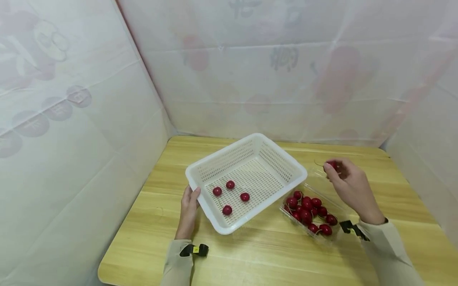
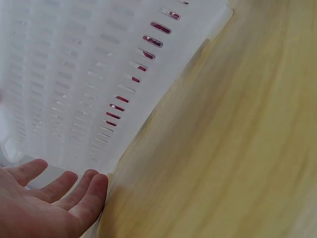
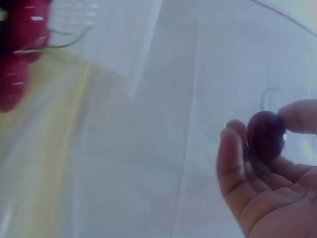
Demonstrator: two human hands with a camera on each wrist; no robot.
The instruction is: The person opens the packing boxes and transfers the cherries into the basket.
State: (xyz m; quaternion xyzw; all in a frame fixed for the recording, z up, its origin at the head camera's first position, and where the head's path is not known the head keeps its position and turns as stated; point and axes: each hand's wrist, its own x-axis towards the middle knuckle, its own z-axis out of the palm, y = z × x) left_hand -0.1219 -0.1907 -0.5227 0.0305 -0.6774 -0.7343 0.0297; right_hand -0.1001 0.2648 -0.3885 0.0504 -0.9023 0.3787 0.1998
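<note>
A white perforated plastic basket (image 1: 222,152) sits mid-table with several red cherries (image 1: 227,210) on its floor. At its left corner my left hand (image 1: 187,210) holds the rim, thumb over the edge; the left wrist view has the fingers (image 2: 91,198) along the outer wall. My right hand (image 1: 352,188) pinches one dark red cherry (image 3: 266,136) between thumb and fingertips, its thin green stem sticking out. That hand is raised above the far end of a clear plastic box (image 1: 299,223), which holds a heap of cherries (image 1: 306,216).
Underneath is a light wooden table (image 1: 250,258). Printed white sheets (image 1: 229,87) wall off the back and both sides. The box stands close against the basket's right corner, partly overlapped by it in the head view.
</note>
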